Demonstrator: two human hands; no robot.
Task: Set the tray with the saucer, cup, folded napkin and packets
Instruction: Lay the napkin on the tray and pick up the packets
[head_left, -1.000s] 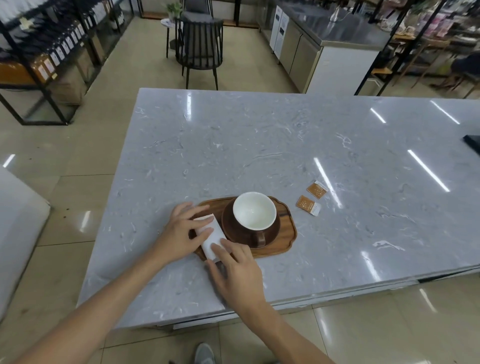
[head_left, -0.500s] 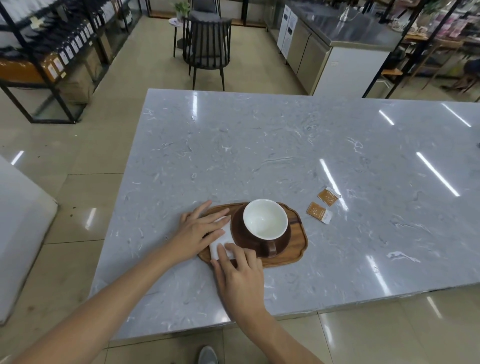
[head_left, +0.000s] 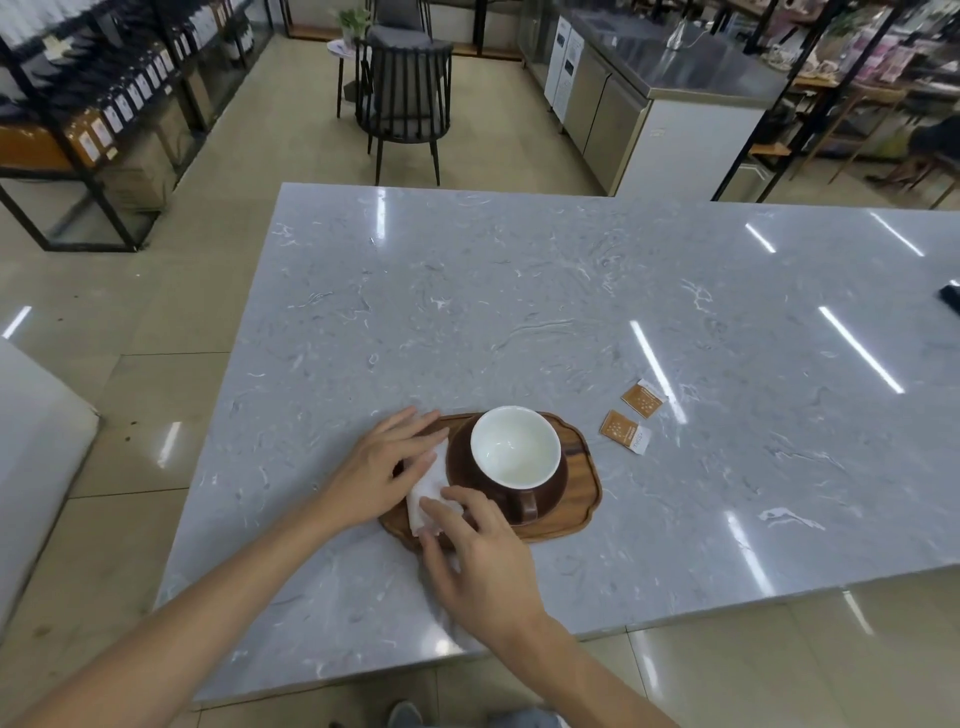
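Worktop (head_left: 519, 291) of grey marbled stone fills the middle of the frame. Wooden tray (head_left: 582, 499) lies near its lower edge, just below centre. Brown saucer (head_left: 558, 486) sits on the tray, carrying a brown cup (head_left: 515, 449) with a white interior, upright, its handle turned toward the bottom of the frame. White folded napkin (head_left: 428, 486) lies on the tray's left portion, touching the saucer's left side.

Left hand (head_left: 384, 467) rests on the napkin from the left, fingers straight and spread, laid flat over the upper part of the napkin and the tray's left rim. Right hand (head_left: 480, 556) comes in from the lower centre, fingers slightly bent and spread, their tips pressing the napkin's lower end; whether any finger pinches the paper cannot be told.

Two orange packets lie on the worktop, to the right of the tray and clear of it: nearer packet (head_left: 625, 431) just beside the tray's upper right corner, farther packet (head_left: 643, 399) above and to the right of that one, close to it.

Dark chair (head_left: 405, 98) stands on the floor beyond the worktop, at upper centre.
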